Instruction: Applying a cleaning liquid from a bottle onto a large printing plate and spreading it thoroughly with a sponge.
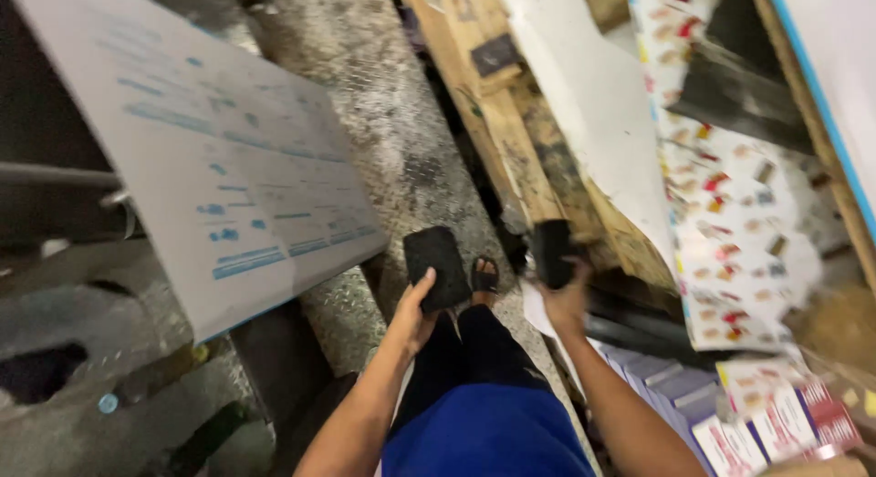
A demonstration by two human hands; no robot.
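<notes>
A view looked down from a person's head over their own arms, blue shorts (488,436) and dark trousers, onto a metal tread-plate floor (383,121) that ran up the middle of the scene; every place below is given from that floor strip.

The left hand (415,308) was raised over the lower part of the floor strip. Its fingers were curled closed around the lower edge of a dark rectangular pad (437,267), with the thumb pressed on the pad's face. The pad stood roughly upright, tilted slightly, above the hand.

The right hand (566,290) was just to the right of the floor strip, near its edge. It was closed around a second dark pad (552,252), which was blurred, so its exact shape could not be told. The two pads were near each other but apart.

Between the hands, on the floor strip, one foot in a black sandal (484,276) showed.

Left of the floor strip, a large grey printed sheet (228,149) with blue markings leaned at a slant. Right of the strip lay a worn wooden pallet (511,121) with a white sheet (593,103) and a patterned printed sheet (730,203) draped over it. Lower right, stacked printed cartons (776,413) sat well away from the strip
</notes>
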